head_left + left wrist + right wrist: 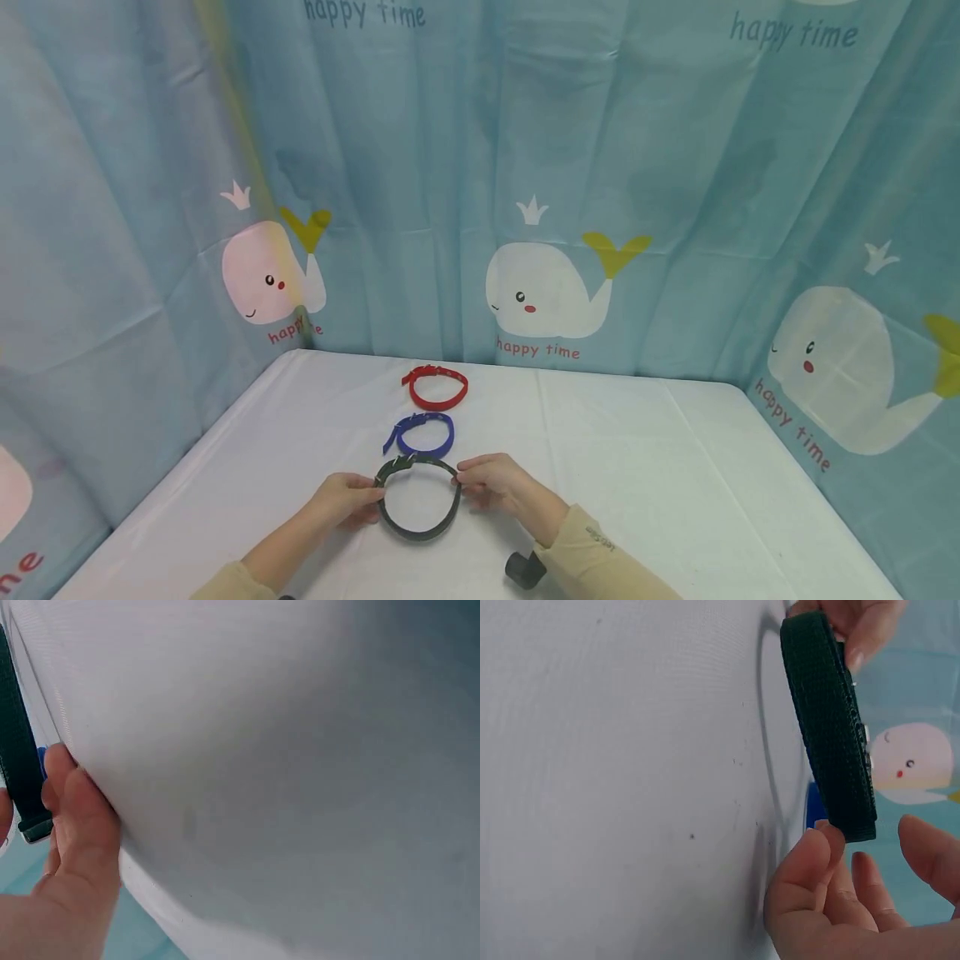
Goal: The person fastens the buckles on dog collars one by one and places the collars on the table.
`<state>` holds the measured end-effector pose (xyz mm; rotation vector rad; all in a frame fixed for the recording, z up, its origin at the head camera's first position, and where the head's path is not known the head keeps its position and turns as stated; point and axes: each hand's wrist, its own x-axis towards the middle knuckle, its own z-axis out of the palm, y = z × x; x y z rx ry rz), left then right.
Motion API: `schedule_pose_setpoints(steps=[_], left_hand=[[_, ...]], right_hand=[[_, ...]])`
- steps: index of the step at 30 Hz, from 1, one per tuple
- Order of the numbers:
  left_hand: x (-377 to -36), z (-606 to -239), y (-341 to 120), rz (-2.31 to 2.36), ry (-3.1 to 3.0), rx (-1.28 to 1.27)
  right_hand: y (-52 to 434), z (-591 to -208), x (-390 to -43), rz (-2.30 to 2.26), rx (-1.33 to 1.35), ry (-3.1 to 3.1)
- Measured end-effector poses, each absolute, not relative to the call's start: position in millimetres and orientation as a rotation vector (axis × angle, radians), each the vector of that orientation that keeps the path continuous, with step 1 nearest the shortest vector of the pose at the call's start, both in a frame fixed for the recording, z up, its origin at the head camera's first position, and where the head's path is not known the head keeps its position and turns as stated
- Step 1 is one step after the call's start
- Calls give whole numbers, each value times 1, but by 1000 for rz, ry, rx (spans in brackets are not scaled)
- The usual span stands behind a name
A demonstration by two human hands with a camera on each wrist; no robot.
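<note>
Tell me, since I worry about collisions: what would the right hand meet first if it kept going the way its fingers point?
Likely the dark green collar it already holds; beyond that loop, the left hand. Depth is uncertain.

Soft, even light fills the head view, with no glare and only faint shadows on the white tablecloth-covered table (637,467). The blue whale-printed fabric backdrop (675,167) bows at the left and right edges from wide-lens distortion. In the left wrist view the tablecloth shades to grey toward the right. In the right wrist view, the dark green woven webbing collar (832,742) is sharp; the near fingers (810,862) look slightly soft.
</note>
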<state>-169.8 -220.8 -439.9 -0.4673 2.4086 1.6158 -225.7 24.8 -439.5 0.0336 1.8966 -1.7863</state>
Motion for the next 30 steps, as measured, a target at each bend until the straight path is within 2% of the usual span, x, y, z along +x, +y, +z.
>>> schedule_pose_setpoints(steps=[6,18,30], left_hand=[[-169,-440,-222,1480,2482,-499],[-169,-436,-221,1259,2642,-389],[-158,-435,-229,1230,2654,-387]], right_hand=[[20,-442,-225,-1773,46,1898],[19,-442,-225,-1828,59,1868],[48,-441,-221,-1766,-5,1933]])
